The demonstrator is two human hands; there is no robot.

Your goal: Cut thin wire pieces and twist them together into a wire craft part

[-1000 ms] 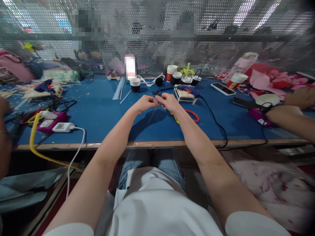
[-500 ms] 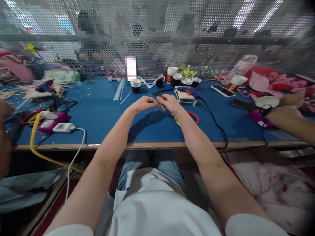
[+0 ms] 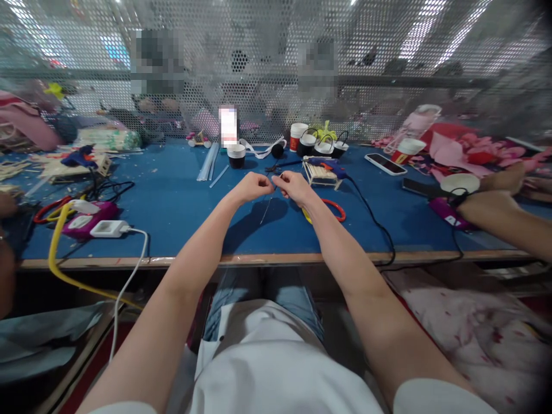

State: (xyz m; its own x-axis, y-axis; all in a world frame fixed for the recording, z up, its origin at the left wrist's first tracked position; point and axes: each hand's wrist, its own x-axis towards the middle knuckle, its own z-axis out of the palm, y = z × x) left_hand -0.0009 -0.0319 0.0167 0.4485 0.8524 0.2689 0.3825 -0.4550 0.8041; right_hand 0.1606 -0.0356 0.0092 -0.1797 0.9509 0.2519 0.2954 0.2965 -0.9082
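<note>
My left hand (image 3: 253, 187) and my right hand (image 3: 294, 187) meet fingertip to fingertip above the blue table, both closed in a pinch. A thin wire-like strand (image 3: 266, 211) slants down from between them; its upper part is hidden by the fingers. Just behind my fingers lie some small dark pieces (image 3: 272, 169). Scissors with red and yellow handles (image 3: 338, 210) lie partly under my right forearm. Behind my right hand, a blue glue gun (image 3: 332, 168) rests on a small rack of wooden sticks (image 3: 318, 174).
Behind stand a black-and-white cup (image 3: 236, 156), small handled cups (image 3: 323, 149), a lit phone (image 3: 228, 127) and clear glue sticks (image 3: 209, 163). A purple power strip (image 3: 88, 217) lies left. On the right are a phone (image 3: 385, 164), pink petals (image 3: 457, 144) and another person's arm (image 3: 500, 210).
Both hands stay pinched together at nearly the same spot, with slight finger movement. The strand still hangs below them. The whole view has shifted slightly.
</note>
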